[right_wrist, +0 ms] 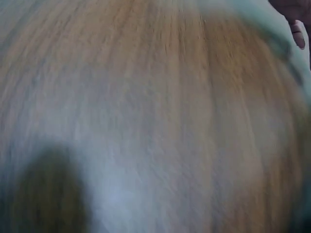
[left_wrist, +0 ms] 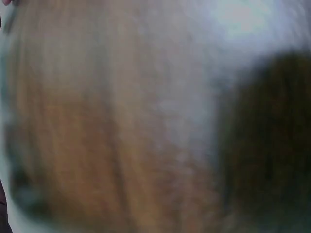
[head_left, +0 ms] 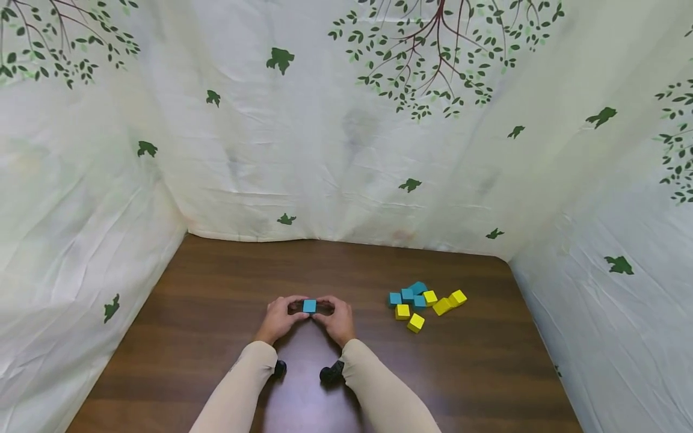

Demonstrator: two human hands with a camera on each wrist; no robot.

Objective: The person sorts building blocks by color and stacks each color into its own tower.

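— So, where are your hands?

— My left hand (head_left: 280, 317) and right hand (head_left: 337, 319) meet at lower centre of the frame, fingers curled, pinching a blue cube (head_left: 309, 306) between them above the brown table (head_left: 216, 337).

— And around them?

— Right of my hands lies a cluster of blue and yellow cubes (head_left: 425, 302). Both wrist views are just blur.
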